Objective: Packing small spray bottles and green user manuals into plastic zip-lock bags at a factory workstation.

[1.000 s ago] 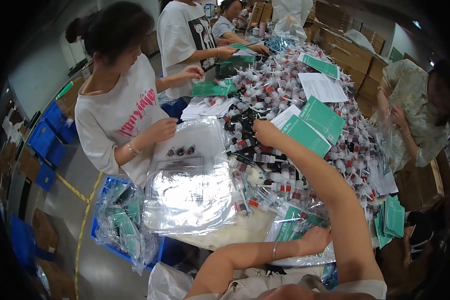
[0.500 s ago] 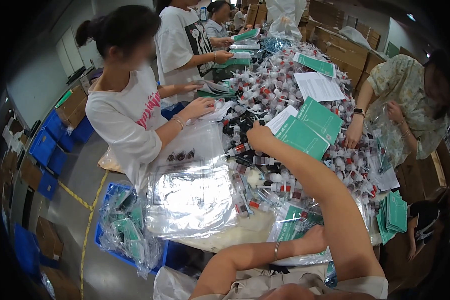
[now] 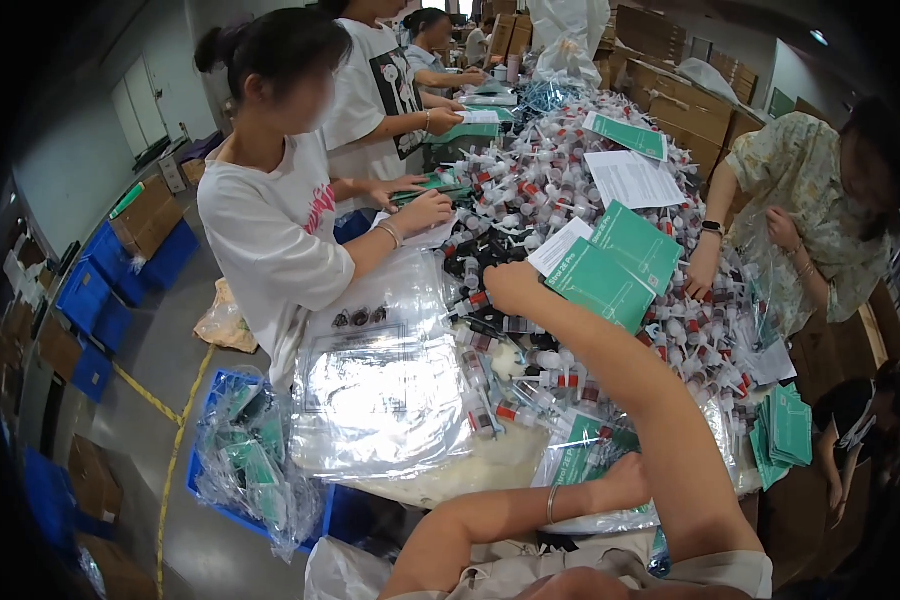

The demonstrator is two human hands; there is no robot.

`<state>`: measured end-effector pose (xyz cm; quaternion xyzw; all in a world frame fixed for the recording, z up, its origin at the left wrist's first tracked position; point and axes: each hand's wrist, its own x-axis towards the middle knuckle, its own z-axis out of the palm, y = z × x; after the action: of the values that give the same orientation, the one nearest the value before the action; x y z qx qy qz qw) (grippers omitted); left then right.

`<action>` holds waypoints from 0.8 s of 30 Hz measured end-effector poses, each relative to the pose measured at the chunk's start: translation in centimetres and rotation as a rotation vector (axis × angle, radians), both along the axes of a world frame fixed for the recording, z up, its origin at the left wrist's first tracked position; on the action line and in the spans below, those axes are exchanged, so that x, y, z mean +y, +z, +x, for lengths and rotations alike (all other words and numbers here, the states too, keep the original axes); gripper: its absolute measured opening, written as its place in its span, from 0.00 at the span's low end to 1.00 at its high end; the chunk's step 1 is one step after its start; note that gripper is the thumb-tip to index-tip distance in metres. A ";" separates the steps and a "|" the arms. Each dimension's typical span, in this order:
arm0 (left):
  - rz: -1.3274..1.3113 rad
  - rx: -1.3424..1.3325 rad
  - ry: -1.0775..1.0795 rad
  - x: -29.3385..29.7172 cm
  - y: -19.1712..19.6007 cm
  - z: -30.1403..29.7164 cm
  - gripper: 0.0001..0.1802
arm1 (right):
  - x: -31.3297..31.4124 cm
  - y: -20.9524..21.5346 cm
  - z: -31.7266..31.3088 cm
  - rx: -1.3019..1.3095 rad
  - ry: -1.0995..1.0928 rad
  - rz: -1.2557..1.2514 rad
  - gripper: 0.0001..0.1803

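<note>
Tabletop is buried under a heap of small clear pump bottles with red and white caps, with green leaflets and a white printed sheet on top. Stack of clear plastic bags covers the near-left part. Two green booklets lie mid-pile, a white card just beside them. Right hand is stretched out into the pile, touching the near edge of those booklets; fingers curled down, can't tell whether the grip holds anything. Left hand rests near the tabletop's front edge, pressed on a clear bag with green inserts; grip looks loosely closed on its edge. Other people work along the left and right sides.
</note>
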<state>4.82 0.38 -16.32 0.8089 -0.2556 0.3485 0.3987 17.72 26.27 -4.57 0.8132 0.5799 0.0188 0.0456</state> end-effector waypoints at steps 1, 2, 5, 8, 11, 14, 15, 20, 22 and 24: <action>0.006 0.002 -0.003 0.1 0.7 0.0 0.13 | 0.2 -0.4 -0.1 -0.026 -0.004 0.018 0.14; -0.085 -0.052 0.004 0.0 1.5 -0.1 0.13 | 0.3 -0.6 0.0 -0.053 -0.009 0.036 0.13; -0.200 -0.092 0.018 -0.2 1.5 -0.4 0.13 | 0.4 -0.2 -0.4 -0.050 0.002 -0.022 0.12; -0.118 0.056 0.002 -0.1 0.8 -0.8 0.11 | -0.2 0.6 -0.1 0.046 -0.047 -0.005 0.12; 0.154 0.438 -0.084 0.3 2.4 -0.7 0.11 | -1.7 0.8 1.1 0.165 -0.118 0.187 0.13; 0.294 0.636 -0.097 0.2 3.4 -0.5 0.17 | -5.0 1.6 2.6 0.255 -0.139 0.462 0.18; 0.263 0.594 -0.029 0.0 3.2 -0.5 0.22 | -6.9 2.2 3.2 0.389 -0.041 0.547 0.19; -0.089 0.424 -0.016 1.2 3.0 0.1 0.37 | -21.0 10.0 -2.4 1.347 -0.184 0.349 0.17; -0.140 0.351 -0.088 2.2 4.7 0.0 0.38 | -27.3 11.2 -3.8 1.353 -0.279 0.318 0.17; -0.435 0.885 -0.204 2.8 5.7 0.1 0.38 | -33.0 10.7 -4.1 1.437 -0.375 0.272 0.15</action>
<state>4.89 3.13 -10.60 0.7480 -0.0613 -0.0235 0.6604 13.61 -6.78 6.10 0.7089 0.3115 -0.4528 -0.4421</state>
